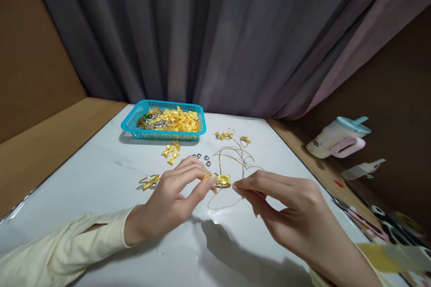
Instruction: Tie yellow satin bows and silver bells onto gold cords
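Observation:
Between the thumb and fingertips of my left hand [177, 193] is a yellow satin bow [223, 180], held above the table, with gold cord looped at it. My right hand [286, 202] is closed in a pinch just right of the bow, and a thin gold cord [225, 207] curves below to its fingertips. The exact grip point is hidden. Beyond the hands lie loose gold cords [232, 154]. Several silver heart-shaped beads [206, 158] and loose yellow bows [171, 150] sit past my left hand. A bow with a cord loop [150, 182] rests left of it.
At the back left stands a blue plastic basket [163, 135] holding yellow bows, silver beads and gold cords. More looped bows [225, 135] lie at the back. To the right are a lidded cup [336, 139], a small bottle [358, 171] and scissors [363, 222]. A grey curtain [202, 40] hangs behind.

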`<state>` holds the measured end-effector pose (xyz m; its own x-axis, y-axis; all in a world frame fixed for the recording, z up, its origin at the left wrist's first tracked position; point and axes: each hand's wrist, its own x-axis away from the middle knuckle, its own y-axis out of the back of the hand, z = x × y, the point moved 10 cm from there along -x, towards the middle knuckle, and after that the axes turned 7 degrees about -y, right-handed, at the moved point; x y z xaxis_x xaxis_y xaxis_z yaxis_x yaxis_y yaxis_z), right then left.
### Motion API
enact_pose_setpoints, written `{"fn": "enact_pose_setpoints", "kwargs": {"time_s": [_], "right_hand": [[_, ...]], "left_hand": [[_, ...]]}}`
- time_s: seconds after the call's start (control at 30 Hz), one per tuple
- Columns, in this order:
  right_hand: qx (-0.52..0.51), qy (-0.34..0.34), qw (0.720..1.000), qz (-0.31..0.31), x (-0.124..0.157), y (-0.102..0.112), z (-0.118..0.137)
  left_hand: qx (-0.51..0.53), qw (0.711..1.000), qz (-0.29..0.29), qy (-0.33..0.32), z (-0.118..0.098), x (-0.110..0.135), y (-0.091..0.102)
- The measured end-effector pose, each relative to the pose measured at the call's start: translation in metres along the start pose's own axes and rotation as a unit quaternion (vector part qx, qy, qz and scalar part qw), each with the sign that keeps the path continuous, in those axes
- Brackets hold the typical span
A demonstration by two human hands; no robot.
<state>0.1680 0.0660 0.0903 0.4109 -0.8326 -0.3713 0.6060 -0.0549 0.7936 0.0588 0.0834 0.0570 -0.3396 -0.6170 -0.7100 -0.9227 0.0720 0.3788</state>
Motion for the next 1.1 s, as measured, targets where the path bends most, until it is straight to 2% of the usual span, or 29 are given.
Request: {"fn": "enact_pose_setpoints", "kwargs": {"time_s": [1.1], "right_hand": [[-0.004,-0.015,1.000,0.018,0.0020,-0.0034,-0.0033]], "left_hand": [[0.012,1.000,0.024,0.006,0.0049,0.0029,-0.0080]]}}
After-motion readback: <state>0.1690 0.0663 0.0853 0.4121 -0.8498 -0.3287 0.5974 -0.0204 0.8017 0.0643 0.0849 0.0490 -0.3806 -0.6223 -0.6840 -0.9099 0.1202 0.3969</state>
